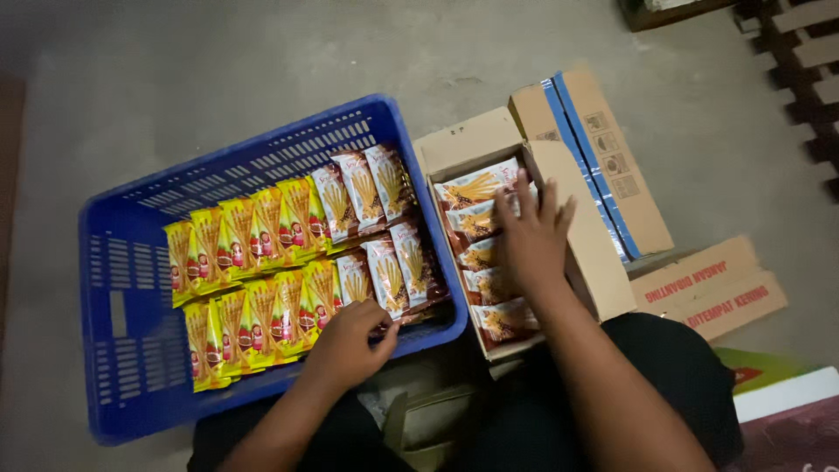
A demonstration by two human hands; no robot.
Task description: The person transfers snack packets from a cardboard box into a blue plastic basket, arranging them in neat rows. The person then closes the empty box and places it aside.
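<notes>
A blue plastic crate (131,341) holds rows of snack packets: yellow ones (245,232) on the left, white-and-red ones (398,271) on the right. My left hand (350,343) rests on the near row in the crate, its fingers curled on a white-and-red packet at the front. An open cardboard box (594,262) to the right of the crate holds more white-and-red packets (476,186). My right hand (531,238) lies flat inside this box on top of the packets, fingers spread.
The box's flaps (603,149) fold out to the right over the concrete floor. More flattened cardboard (712,284) lies at the right. Wooden pallet pieces (808,70) sit at the top right. My dark-clothed knees are at the bottom.
</notes>
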